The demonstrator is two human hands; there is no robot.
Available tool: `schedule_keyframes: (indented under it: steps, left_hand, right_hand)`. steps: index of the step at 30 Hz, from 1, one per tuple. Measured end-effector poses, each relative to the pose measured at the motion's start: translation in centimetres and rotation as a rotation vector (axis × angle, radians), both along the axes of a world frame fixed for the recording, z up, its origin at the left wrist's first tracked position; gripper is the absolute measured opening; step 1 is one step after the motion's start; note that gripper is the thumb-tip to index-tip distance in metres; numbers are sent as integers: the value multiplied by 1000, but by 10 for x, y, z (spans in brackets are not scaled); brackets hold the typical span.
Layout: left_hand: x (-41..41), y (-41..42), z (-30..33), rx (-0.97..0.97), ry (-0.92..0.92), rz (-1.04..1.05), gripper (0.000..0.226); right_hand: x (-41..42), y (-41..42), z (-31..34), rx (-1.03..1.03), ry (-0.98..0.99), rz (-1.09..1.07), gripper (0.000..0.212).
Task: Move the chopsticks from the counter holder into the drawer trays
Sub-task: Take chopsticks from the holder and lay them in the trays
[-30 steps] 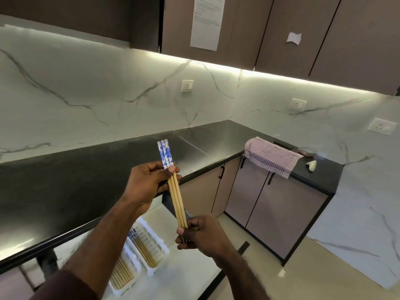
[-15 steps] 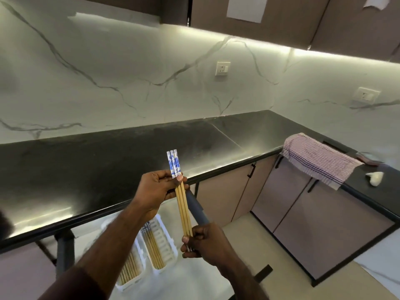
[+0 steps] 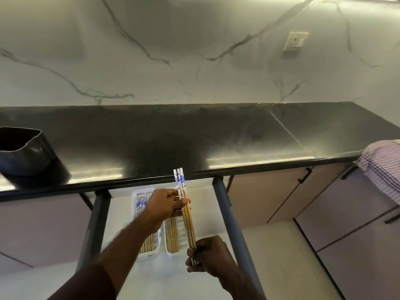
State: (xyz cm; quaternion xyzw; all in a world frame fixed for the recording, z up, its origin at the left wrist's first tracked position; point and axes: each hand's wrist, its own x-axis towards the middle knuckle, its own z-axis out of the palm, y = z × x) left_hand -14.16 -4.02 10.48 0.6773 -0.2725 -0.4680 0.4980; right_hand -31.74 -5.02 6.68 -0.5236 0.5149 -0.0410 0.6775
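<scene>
Wall: pale marble-look backsplash (image 3: 194,50) with grey veins; one white socket (image 3: 296,42) at upper right.
Counter: black, glossy countertop (image 3: 194,135) spanning the view, strip-light glare along its front edge.
Cabinets: mauve doors (image 3: 357,213) with dark handles, below the counter at right.
Drawer: open drawer (image 3: 121,213) below the counter edge, white floor, grey side rails.
Holder: dark rounded holder (image 3: 23,148) on the counter at far left; its inside is too dark to tell the contents.
Towel: striped cloth (image 3: 383,167) draped over the counter edge at far right.
Trays: two white trays (image 3: 138,195) side by side in the drawer, each with wooden chopsticks lying lengthwise.
Chopsticks: bundle of chopsticks (image 3: 187,213) held over the trays, near upright, blue-and-white ends up, bare wood below.
Left hand: left hand (image 3: 164,204) grips the bundle just below the patterned part, fingers curled round it.
Right hand: right hand (image 3: 207,256) holds the lower tips, fingers closed around them.
</scene>
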Motion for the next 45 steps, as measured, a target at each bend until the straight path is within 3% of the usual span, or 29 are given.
schedule_keyframes:
  steps: [3,7,17,22,27,30,38,41,45]
  left_hand:
    - [5,-2,-31,72,43,-3,9]
    - [14,-12,-70,170,89,-20,9]
    - [40,-51,-149,303,91,-27,10]
    - [53,-61,-176,334,0,-56,9]
    - [54,-67,-190,339,-207,-110,7]
    - [51,-70,-195,340,-313,-163,11]
    - [42,-79,-207,337,-620,-421,18]
    - [39,-82,-211,365,-694,-567,23]
    - [40,-84,-213,394,-750,-642,30]
  right_hand:
    - [4,-4,-16,88,62,16,21]
    - [15,-12,-42,200,154,-1,11]
    - [66,-51,-94,281,299,-70,31]
    - [89,-72,-108,302,351,-50,33]
    - [100,-85,-121,325,402,-97,11]
    - [105,-87,-133,318,423,-110,13]
    - [114,-82,-146,222,434,-109,19]
    - [118,-75,-168,31,502,-15,30]
    - [116,-63,-150,-303,700,244,29]
